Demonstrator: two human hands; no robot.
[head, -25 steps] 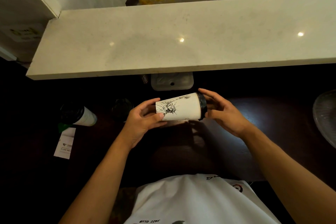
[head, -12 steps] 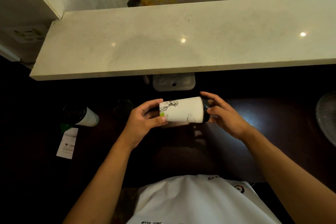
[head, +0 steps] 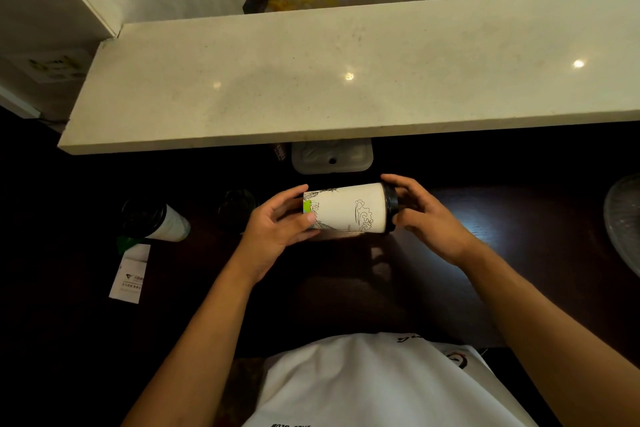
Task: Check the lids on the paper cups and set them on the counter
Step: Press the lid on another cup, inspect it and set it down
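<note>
From the head camera, a white paper cup (head: 349, 208) lies sideways in the air above the dark bench (head: 519, 253). The left hand (head: 277, 229) grips its base; the right hand (head: 426, 218) has its grip curled round the black lid (head: 391, 206). A second cup (head: 156, 222) stands to the left, below the pale counter (head: 311, 80).
</note>
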